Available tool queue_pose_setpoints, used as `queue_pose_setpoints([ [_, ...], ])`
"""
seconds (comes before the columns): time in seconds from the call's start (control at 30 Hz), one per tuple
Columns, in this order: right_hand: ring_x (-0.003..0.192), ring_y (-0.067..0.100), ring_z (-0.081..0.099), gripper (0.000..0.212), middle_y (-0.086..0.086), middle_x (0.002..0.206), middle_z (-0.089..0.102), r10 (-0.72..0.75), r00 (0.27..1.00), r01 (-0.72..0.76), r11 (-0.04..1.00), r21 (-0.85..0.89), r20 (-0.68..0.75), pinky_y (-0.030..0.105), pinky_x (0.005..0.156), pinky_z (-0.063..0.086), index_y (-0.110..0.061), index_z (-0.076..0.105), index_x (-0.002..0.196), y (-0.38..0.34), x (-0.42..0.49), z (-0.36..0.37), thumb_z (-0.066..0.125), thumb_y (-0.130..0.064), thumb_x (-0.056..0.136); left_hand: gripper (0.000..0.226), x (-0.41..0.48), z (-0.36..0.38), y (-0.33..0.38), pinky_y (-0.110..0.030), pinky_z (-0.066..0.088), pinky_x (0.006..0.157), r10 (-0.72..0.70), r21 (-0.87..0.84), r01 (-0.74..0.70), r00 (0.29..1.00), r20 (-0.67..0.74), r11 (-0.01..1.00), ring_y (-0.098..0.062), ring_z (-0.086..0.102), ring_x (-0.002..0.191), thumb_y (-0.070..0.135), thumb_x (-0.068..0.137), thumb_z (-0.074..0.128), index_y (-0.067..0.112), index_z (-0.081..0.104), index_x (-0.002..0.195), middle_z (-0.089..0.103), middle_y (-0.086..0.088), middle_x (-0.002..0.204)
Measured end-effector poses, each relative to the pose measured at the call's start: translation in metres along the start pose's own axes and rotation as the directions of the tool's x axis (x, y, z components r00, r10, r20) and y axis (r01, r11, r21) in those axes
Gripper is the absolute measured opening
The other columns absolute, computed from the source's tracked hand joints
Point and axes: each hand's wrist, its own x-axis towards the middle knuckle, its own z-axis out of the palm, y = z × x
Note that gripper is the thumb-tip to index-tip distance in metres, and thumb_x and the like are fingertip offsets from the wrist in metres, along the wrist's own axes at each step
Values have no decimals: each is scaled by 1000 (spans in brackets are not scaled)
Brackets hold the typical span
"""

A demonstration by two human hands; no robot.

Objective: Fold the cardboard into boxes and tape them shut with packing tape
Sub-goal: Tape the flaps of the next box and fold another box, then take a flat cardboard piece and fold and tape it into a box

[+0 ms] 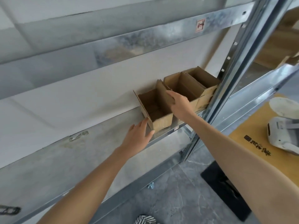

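Three open cardboard boxes (186,88) line the shelf (80,159) out from its upright post (226,88), and the end box (161,123) farthest from the post sits between the hands: left hand (137,136) flat and open on its far-from-post wall, right hand (179,105) over its post-side flap (161,92), grip unclear.

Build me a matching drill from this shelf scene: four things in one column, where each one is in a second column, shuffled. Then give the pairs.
Things
1. left hand
2. right hand
3. white device
4. red-and-white sticker

Places
A. on the upper metal beam
B. touching the near corner of the nearest box
C. on the brown printed board at the right
D. on the upright flap between two open boxes

Pairs: 1-B, 2-D, 3-C, 4-A
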Motion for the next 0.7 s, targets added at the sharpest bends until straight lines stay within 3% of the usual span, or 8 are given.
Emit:
queue_pose_setpoints([
  [0.13, 115, 22, 56, 55, 4, 143, 46, -21, 999, 19, 998, -54, -32, 31, 94, 50, -22, 36, 144, 4, 2, -10, 50, -4, 94, 61, 18, 12, 5, -36, 43, 104, -34, -118, 37, 999, 26, 992, -26, 50, 125, 40, 98, 42, 16, 19, 149, 42, -6, 147],
  [0.27, 129, 20, 47, 52, 2, 144, 45, -33, 997, 27, 997, -77, -73, 35, 105, 42, -22, 37, 144, 9, -4, -20, 49, -8, 96, 65, 33, 25, 5, -40, 51, 95, -69, -192, 83, 995, 78, 978, -26, 55, 120, 43, 97, 43, 19, 12, 150, 47, -7, 142],
  [0.47, 133, 16, 40, 48, -1, 146, 43, -103, 989, 84, 981, -178, -103, 17, 99, 27, -20, 39, 143, 6, -16, -26, 50, -13, 96, 71, 44, 34, 14, -38, 53, 92, -105, -290, 143, 984, 145, 946, -27, 54, 121, 41, 97, 45, 25, 3, 151, 41, -9, 146],
  [0.6, 133, 15, 40, 49, -2, 147, 41, -107, 990, 90, 980, -180, -89, 15, 97, 26, -21, 38, 143, 4, -23, -29, 52, -17, 96, 67, 39, 28, 7, -39, 44, 100, -95, -205, 136, 975, 200, 969, -29, 47, 128, 42, 98, 42, 29, 3, 151, 37, -6, 150],
  [0.7, 132, 16, 41, 50, -2, 148, 40, -128, 990, 116, 979, -168, -63, 18, 97, 28, -22, 37, 144, -1, -32, -28, 52, -20, 96, 62, 28, 18, 4, -41, 34, 108, -66, -129, 83, 989, 133, 988, -28, 39, 135, 39, 99, 41, 20, 12, 152, 35, -7, 151],
])
